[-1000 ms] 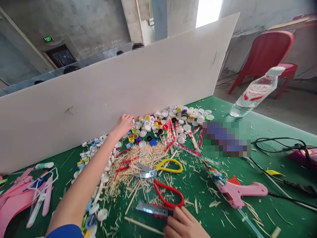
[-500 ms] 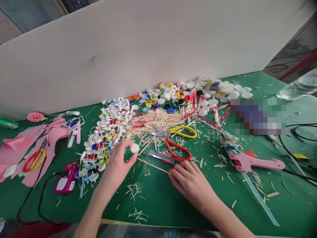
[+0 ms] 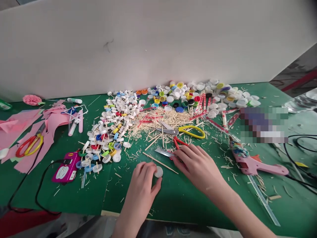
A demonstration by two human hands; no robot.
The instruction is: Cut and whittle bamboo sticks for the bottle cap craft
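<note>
My left hand [image 3: 146, 180] pinches a white bottle cap [image 3: 158, 172] between thumb and fingers, low over the table. My right hand [image 3: 194, 165] is closed over the handle end of a utility knife [image 3: 163, 152], whose blade points left; the fingers hide the handle. Between the two hands a thin wooden stick [image 3: 160, 162] lies loose on the green surface. Just beyond the knife, scissors [image 3: 170, 131] with one yellow and one red handle lie spread, the red handle partly behind my right hand.
Left of centre spreads a pile of caps on sticks [image 3: 109, 142]. Loose bottle caps [image 3: 183, 96] line the white board [image 3: 148, 49], with wooden sticks [image 3: 158, 115] in front. A pink glue gun [image 3: 260, 167] lies right; a magenta box [image 3: 66, 167] and second scissors [image 3: 29, 145] lie left.
My right hand has let go of the wooden stick and moved onto the utility knife. My left hand, with the cap, has come down and to the right, towards me.
</note>
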